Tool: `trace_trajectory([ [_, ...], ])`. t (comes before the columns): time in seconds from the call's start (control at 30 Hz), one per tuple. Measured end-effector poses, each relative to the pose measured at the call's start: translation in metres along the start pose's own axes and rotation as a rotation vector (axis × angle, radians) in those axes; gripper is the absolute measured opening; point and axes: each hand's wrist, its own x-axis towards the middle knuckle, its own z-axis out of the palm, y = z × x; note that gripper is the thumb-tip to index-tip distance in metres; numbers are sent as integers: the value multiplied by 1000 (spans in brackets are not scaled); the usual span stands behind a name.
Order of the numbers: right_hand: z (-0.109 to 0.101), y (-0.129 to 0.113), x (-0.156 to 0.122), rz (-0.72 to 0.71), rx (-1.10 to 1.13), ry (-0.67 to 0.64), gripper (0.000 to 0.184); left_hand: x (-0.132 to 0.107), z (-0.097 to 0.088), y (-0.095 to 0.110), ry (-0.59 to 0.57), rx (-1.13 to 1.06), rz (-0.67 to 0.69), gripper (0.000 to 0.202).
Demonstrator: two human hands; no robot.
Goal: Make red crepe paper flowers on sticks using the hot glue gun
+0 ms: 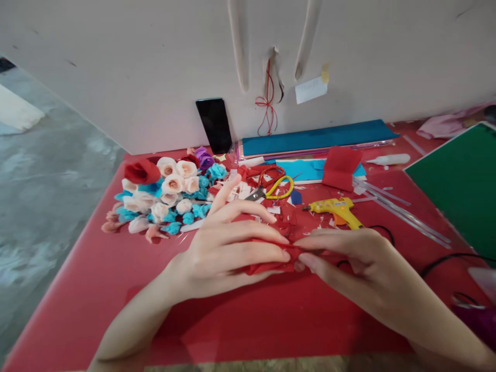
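Above the front of the red table, both hands hold a piece of red crepe paper (271,267). My left hand (232,243) is closed around it, with the index finger raised and the other fingers bent over the paper. Thumb and fingertips of my right hand (349,258) pinch its right end. Much of the paper is hidden behind the left fingers. Just beyond the hands lie scissors (284,187) with yellow and red handles and a yellow glue gun (333,209).
Paper flowers (170,183) are heaped at the left. Red paper (341,168) lies over blue sheets (300,170). A phone (215,124) leans on the wall (155,77). Clear glue sticks (406,214), a white bottle (391,159) and a green board (461,181) are at the right.
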Motion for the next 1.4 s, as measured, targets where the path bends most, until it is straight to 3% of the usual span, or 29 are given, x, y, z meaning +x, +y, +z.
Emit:
trace_trajectory([
  [0.17, 1, 0, 1, 38, 9, 24, 13, -4, 6, -3, 59, -79, -60, 25],
  [0.37, 1, 0, 2, 110, 103, -139, 16, -11, 17, -5, 172, -254, -153, 63],
  [0.77, 8, 4, 2, 148, 228, -144, 11, -13, 25, 5, 207, -450, -463, 74],
  [1.2, 11, 8, 2, 152, 252, -138, 11, -11, 23, 5, 142, -455, -533, 74],
  [1.4, 11, 11, 4, 256, 391, -246, 17, -12, 25, -1, 207, -266, -450, 71],
])
